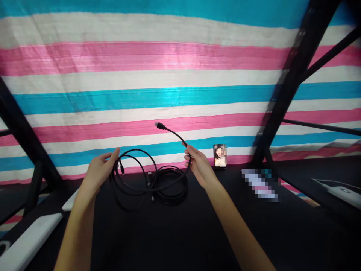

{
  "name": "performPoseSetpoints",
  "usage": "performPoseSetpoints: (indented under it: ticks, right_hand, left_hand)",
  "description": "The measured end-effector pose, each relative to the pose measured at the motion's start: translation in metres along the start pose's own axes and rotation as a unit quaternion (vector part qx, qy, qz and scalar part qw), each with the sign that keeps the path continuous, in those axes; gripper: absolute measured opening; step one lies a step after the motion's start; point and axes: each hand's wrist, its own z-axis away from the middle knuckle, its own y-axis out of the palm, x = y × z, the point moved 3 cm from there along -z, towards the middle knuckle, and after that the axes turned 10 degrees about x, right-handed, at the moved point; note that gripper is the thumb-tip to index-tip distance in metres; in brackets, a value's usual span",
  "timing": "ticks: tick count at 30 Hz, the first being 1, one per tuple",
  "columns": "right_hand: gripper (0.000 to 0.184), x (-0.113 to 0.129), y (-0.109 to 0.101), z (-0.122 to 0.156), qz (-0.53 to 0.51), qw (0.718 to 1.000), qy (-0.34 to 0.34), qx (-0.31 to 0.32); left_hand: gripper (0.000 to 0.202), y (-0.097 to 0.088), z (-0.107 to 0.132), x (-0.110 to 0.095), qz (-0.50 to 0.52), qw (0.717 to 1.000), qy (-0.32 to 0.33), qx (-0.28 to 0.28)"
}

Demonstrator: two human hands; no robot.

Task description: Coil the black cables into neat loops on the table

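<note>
A black cable point(135, 192) hangs in loose loops between my two hands, above a black tabletop point(146, 241). My left hand point(99, 167) is closed on the loops at their left side, thumb pointing up. My right hand point(199, 163) pinches the cable near one end. From there that end runs up and left to a plug point(160, 126), which stands free in the air. Another plug point(122, 169) dangles just right of my left fingers. Behind the held loops, a second coiled black cable point(176, 201) lies on the tabletop, with small connectors at its left side.
A lit phone point(220, 156) stands upright at the back. A pixelated flat item point(259, 184) lies to its right. White boxes point(31, 241) are at the left, and a white device with a cord point(345, 194) at the far right. Black frame posts point(282, 98) flank a striped sheet point(158, 94).
</note>
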Motion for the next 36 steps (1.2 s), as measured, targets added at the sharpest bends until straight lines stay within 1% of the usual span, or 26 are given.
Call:
performPoseSetpoints:
  ticks: [3,5,7,9,11,13,15,17,20,22,25,27,29,31,32,34,36]
  right_hand:
    - [0.031,0.011,-0.002,0.001,-0.019,1.000,0.001,0.000]
    - [0.027,0.024,-0.006,0.002,-0.020,1.000,-0.006,0.009]
    - [0.022,0.043,-0.016,0.004,-0.029,0.999,-0.036,-0.002]
    - [0.017,0.065,-0.033,0.008,-0.057,0.994,-0.089,-0.037]
    - [0.015,0.084,-0.053,0.014,-0.076,0.986,-0.128,-0.068]
    - [0.012,0.100,-0.073,0.021,-0.080,0.980,-0.153,-0.097]
    - [0.010,0.111,-0.088,0.029,-0.079,0.976,-0.165,-0.117]
    - [0.008,0.118,-0.098,0.036,-0.080,0.972,-0.175,-0.133]
    - [0.008,0.124,-0.103,0.045,-0.082,0.963,-0.199,-0.163]
    - [0.011,0.126,-0.104,0.048,-0.085,0.957,-0.212,-0.180]
    - [0.012,0.126,-0.104,0.048,-0.091,0.956,-0.209,-0.185]
    - [0.011,0.124,-0.103,0.045,-0.085,0.959,-0.202,-0.182]
    - [0.008,0.121,-0.102,0.041,-0.077,0.962,-0.188,-0.185]
    - [0.007,0.117,-0.102,0.036,-0.068,0.963,-0.171,-0.195]
    - [0.008,0.116,-0.102,0.035,-0.062,0.963,-0.165,-0.203]
    - [0.009,0.115,-0.105,0.034,-0.046,0.960,-0.162,-0.225]
    - [0.010,0.117,-0.109,0.036,-0.030,0.954,-0.167,-0.246]
  left_hand:
    - [0.053,0.002,-0.002,0.003,0.004,0.999,-0.028,0.031]
    - [0.050,0.001,-0.002,0.004,-0.014,0.999,-0.033,0.034]
    - [0.048,0.000,-0.002,0.004,-0.008,0.999,-0.040,0.029]
    - [0.050,0.000,-0.002,0.006,0.030,0.998,-0.046,0.026]
    - [0.055,0.002,-0.002,0.008,0.068,0.996,-0.049,0.039]
    - [0.061,0.005,-0.003,0.009,0.094,0.992,-0.040,0.078]
    - [0.065,0.010,-0.004,0.008,0.110,0.986,-0.024,0.119]
    - [0.065,0.014,-0.004,0.007,0.116,0.983,-0.013,0.143]
    - [0.060,0.017,-0.005,0.007,0.116,0.983,-0.027,0.141]
    - [0.052,0.018,-0.005,0.006,0.138,0.979,-0.043,0.147]
    - [0.035,0.018,-0.003,0.002,0.211,0.960,-0.052,0.175]
    - [0.025,0.018,-0.002,-0.001,0.290,0.937,-0.051,0.187]
    - [0.019,0.017,-0.002,-0.004,0.382,0.906,-0.050,0.176]
    - [0.019,0.014,-0.004,-0.003,0.456,0.879,-0.043,0.133]
    - [0.022,0.012,-0.005,-0.001,0.477,0.872,-0.034,0.102]
    - [0.032,0.004,-0.006,0.003,0.486,0.873,-0.010,0.038]
    - [0.038,-0.005,-0.005,0.008,0.449,0.893,0.011,-0.019]
